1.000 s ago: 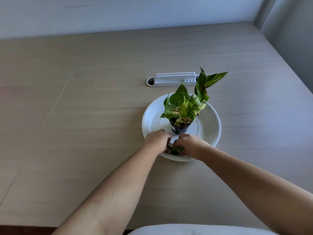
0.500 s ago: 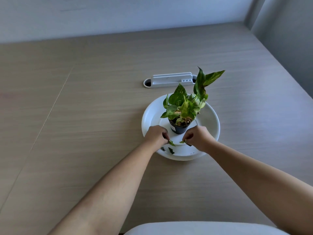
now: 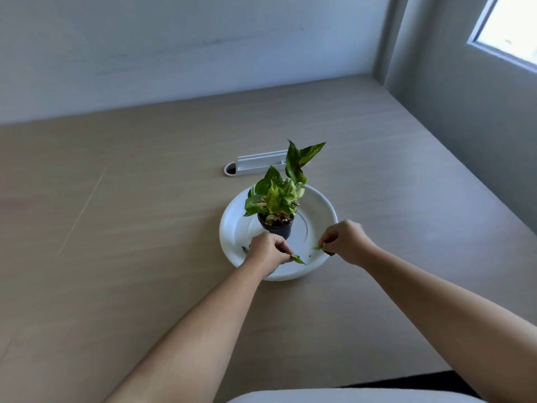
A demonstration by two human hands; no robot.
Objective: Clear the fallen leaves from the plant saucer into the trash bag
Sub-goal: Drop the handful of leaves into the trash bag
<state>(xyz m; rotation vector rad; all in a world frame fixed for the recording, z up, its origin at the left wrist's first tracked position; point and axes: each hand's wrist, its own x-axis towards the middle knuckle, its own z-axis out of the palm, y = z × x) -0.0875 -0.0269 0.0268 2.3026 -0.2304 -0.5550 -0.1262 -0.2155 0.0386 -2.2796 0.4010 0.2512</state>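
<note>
Two hands over one white saucer [image 3: 322,205] mid-desk: left hand [image 3: 267,253] pinches one leaf [image 3: 297,259], right hand [image 3: 345,241] pinches another [image 3: 317,248].

I see the white round plant saucer [image 3: 319,205] just right of the frame's centre, flat on the wood surface, its shallow rim raised all round. One small green leaf [image 3: 298,259] sticks out below my left fingertips, pointing lower right over the saucer's near rim. A smaller pale green leaf piece [image 3: 317,247] shows at my right fingertips, above the saucer's lower right part. A dark scrap [image 3: 245,249] lies on the saucer's lower left.
</note>
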